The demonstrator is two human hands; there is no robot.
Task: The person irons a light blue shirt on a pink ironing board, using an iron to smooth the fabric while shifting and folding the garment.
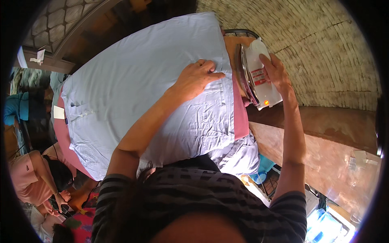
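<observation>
A light blue garment (150, 77) with a small buttoned placket lies spread over a pink-covered ironing board (240, 117). My left hand (196, 79) rests on the cloth near its right edge, thumb out and apart from the bent fingers, with nothing in it. The fabric below that hand is wrinkled, while the upper part looks smoother. At the board's right end, my right hand (276, 73) is wrapped round the handle of a white clothes iron (265, 91). The iron is tilted up on the end rest, its shiny soleplate edge facing the garment and an orange light glowing.
A rough patterned wall (320, 52) and a brown ledge (316, 150) close in on the right. Bunched pale cloth (239, 156) hangs below the board's near right corner. Another person in a pink shirt (32, 176) sits at the lower left. A lattice door (60, 24) stands at upper left.
</observation>
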